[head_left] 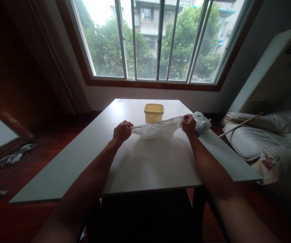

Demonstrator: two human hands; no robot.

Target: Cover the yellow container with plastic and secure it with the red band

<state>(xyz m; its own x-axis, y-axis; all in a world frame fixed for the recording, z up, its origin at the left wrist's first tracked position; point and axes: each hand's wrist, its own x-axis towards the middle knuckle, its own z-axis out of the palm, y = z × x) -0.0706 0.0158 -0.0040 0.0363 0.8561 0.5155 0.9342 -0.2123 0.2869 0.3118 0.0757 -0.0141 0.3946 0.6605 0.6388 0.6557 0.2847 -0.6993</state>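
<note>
Table (145, 168), bag (158, 131) in closed hands (122, 131) (189, 124)

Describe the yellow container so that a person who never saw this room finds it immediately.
Below the wide window stands a white table. On its far half, beyond the plastic bag held between the left hand and right hand, sits the container. Yellow and open-topped, it differs from the whitish bag and the white bundle.

Yellow bin (154, 112) partly hidden behind the plastic bag (158, 131), sofa (246, 145) cut off at right edge.
</note>
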